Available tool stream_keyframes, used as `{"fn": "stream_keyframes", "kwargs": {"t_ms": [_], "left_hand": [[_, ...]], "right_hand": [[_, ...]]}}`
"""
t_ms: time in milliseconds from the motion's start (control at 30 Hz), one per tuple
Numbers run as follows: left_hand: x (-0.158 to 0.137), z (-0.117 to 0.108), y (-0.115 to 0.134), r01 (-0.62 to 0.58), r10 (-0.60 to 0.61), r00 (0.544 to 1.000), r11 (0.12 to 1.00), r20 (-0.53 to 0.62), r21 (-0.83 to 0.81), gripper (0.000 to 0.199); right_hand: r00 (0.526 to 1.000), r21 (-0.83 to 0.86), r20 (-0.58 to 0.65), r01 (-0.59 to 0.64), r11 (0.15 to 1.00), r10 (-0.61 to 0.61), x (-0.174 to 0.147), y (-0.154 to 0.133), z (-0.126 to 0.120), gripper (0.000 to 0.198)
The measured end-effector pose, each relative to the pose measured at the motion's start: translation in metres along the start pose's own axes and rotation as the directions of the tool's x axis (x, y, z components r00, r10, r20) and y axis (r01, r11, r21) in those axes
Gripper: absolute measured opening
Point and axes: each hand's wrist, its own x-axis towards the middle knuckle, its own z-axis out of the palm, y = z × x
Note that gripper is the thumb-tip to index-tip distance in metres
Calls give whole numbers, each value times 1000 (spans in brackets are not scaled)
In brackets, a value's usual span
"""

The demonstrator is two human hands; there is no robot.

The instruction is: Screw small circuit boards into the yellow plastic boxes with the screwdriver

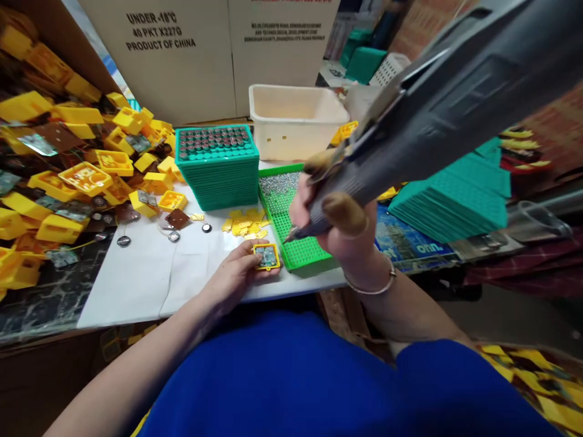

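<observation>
My left hand (239,267) grips a small yellow plastic case (268,257) with a green circuit board set inside it, near the front edge of the table. Wrapped round a large grey electric screwdriver (392,127) is my right hand (350,237), with brown covers on some fingertips. The tool's tip points down and left, over the near part of a green perforated tray (314,264), a little to the right of the case and apart from it. Many small silvery screws (280,182) lie in the tray's far end.
Small yellow pieces (246,223) lie left of the tray. Behind them stands a stack of teal trays (218,176) topped with round parts. A white bin (296,127) is at the back. Yellow cases (86,176) pile up at left; more teal trays (455,194) stand at right.
</observation>
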Motion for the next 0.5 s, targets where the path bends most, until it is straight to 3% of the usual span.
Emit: {"fn": "stream_keyframes", "kwargs": {"t_ms": [100,167,200,233,267,333,400,500], "left_hand": [[-9,-5,4,-34,34,999,999,-7,-3,31],[-17,-11,7,-75,77,996,996,-45,44,33],[-20,-14,8,-96,101,993,993,-67,66,34],[-24,-17,9,-115,121,990,990,-78,77,33],[-27,-20,10,-129,135,988,989,-75,78,32],[-30,-24,12,-138,140,990,987,-28,77,29],[-30,-26,13,-122,118,992,987,38,103,31],[-30,-28,15,-87,77,993,990,88,112,40]], "right_hand": [[950,-32,-273,148,989,-151,1,-5,-16,35],[849,-262,-411,240,935,-333,-6,-8,-28,34],[789,-417,-420,271,868,-448,-12,-11,-32,39],[748,-560,-374,289,776,-549,-18,-14,-36,44],[740,-670,-277,309,675,-613,-23,-19,-37,46],[792,-765,-25,377,522,-610,-25,-26,-32,33],[850,-754,200,451,478,-488,-9,-29,-19,17],[901,-771,385,433,466,-200,44,-17,2,22]]}}
